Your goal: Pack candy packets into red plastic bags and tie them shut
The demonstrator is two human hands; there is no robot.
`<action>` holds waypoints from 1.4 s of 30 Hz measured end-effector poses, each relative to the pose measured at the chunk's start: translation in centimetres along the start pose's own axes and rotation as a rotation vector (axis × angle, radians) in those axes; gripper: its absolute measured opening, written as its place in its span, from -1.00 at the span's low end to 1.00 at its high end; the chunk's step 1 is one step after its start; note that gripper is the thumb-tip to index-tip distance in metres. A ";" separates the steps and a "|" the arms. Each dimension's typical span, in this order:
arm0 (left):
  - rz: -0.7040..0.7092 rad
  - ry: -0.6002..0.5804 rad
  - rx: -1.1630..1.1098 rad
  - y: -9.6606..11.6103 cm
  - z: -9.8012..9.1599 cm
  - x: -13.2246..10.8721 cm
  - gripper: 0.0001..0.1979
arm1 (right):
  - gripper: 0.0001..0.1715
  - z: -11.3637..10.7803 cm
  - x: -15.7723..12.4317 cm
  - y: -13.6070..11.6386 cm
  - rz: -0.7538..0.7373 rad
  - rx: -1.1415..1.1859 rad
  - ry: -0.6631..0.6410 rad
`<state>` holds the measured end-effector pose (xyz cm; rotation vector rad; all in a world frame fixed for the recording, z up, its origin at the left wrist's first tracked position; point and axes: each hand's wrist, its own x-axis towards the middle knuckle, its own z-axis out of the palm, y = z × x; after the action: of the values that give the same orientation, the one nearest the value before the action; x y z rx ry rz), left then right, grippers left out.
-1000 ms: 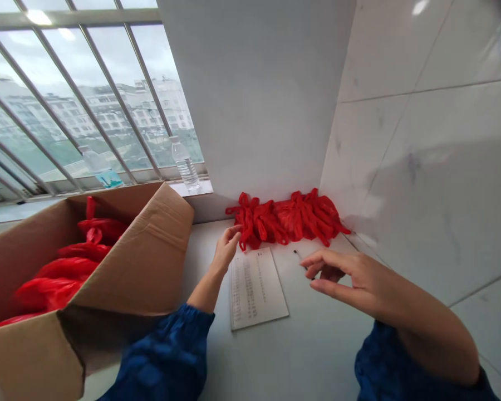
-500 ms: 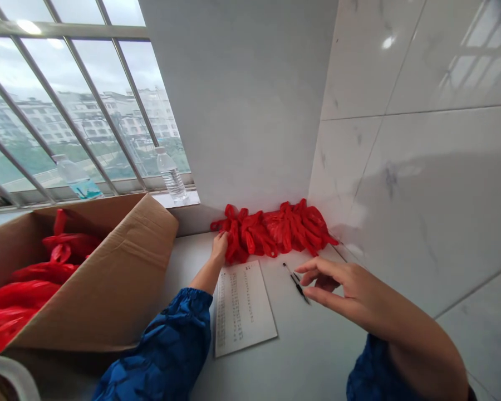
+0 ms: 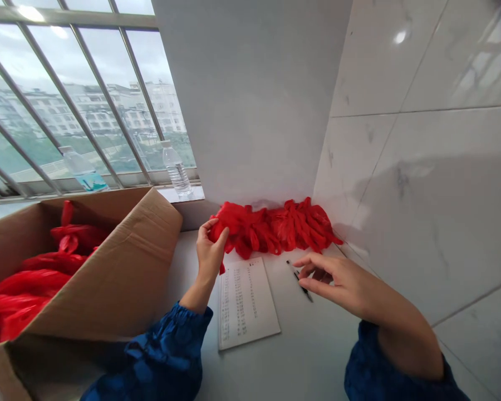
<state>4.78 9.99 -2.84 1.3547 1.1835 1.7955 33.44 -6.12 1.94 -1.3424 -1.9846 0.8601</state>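
Observation:
My left hand (image 3: pixel 210 253) is at the left end of a row of red plastic bags (image 3: pixel 286 228). Its fingers and thumb curl around the endmost red plastic bag (image 3: pixel 229 220), and a small red corner of it shows below the thumb. Over the white surface, my right hand (image 3: pixel 329 277) hovers with thumb and fingers bent and apart, holding nothing. Just left of its fingertips lies a black pen (image 3: pixel 307 293), partly hidden by them. A sheet of paper with columns of writing (image 3: pixel 250 306) lies between my two forearms.
At left stands an open cardboard box (image 3: pixel 121 273) with more red plastic bags (image 3: pixel 37 289) inside. Two clear bottles, one with a blue label (image 3: pixel 89 177) and one water bottle (image 3: pixel 177 172), stand on the barred window's sill. A marble-tiled wall (image 3: pixel 421 184) borders the right side.
My left hand has shifted left and turned, its fingers opening wider around the end bag, which looks rumpled now. My right hand has barely moved. The view has shifted slightly.

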 end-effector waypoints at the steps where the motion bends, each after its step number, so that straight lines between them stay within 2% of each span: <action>1: -0.038 -0.048 -0.016 0.2 -0.3 -0.9 -0.50 | -0.68 0.2 0.4 0.1 -0.001 0.009 -0.012; 6: -0.284 -0.294 -0.112 0.6 -1.6 -4.8 -0.61 | -0.75 1.8 2.9 0.5 0.005 -0.026 -0.013; 10: -0.429 -0.341 -0.205 0.8 -2.6 -6.3 -0.62 | -0.75 3.6 5.0 1.0 -0.011 -0.100 0.027; 12: -0.504 -0.343 -0.247 0.8 -3.0 -6.5 -0.61 | -0.53 4.7 5.9 1.4 0.005 -0.100 0.061; 14: -0.577 -0.345 -0.287 0.6 -3.3 -6.4 -0.60 | -0.09 5.9 6.8 1.9 0.005 -0.061 0.068; 16: -0.645 -0.353 -0.324 0.5 -3.5 -6.2 -0.61 | 0.28 7.0 7.8 2.4 -0.034 0.031 0.015; 17: -0.678 -0.360 -0.341 0.4 -3.6 -6.1 -0.62 | 0.35 7.5 8.2 2.6 -0.068 0.096 -0.027; 19: -0.741 -0.384 -0.368 0.5 -3.9 -5.8 -0.66 | 0.24 8.2 9.0 2.9 -0.132 0.250 -0.108; 21: -0.787 -0.409 -0.389 0.7 -4.1 -5.6 -0.70 | -0.04 8.6 9.4 2.9 -0.161 0.402 -0.157; 22: -0.802 -0.419 -0.398 0.9 -4.3 -5.6 -0.71 | -0.16 8.7 9.5 2.8 -0.159 0.465 -0.165; 24: -0.823 -0.435 -0.416 1.1 -4.6 -5.5 -0.72 | -0.28 8.8 9.4 2.4 -0.139 0.555 -0.157; 30: -0.849 -0.465 -0.452 1.6 -4.8 -5.6 -0.68 | -0.37 8.7 8.7 1.0 -0.121 0.724 -0.121; 37: -0.821 -0.430 -0.440 1.6 -4.3 -5.9 -0.62 | -0.40 8.8 8.8 1.0 -0.087 0.733 -0.097; 40: -0.742 -0.408 -0.407 2.1 -4.1 -6.8 -0.54 | -0.40 8.8 8.9 1.3 -0.081 0.727 -0.065; 42: -0.640 -0.457 -0.328 2.7 -4.1 -7.5 -0.39 | -0.39 8.8 9.0 1.4 -0.082 0.712 -0.022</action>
<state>3.36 1.18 -3.90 0.9692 0.8844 1.0886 24.64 1.12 -3.62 -0.8301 -1.5020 1.3709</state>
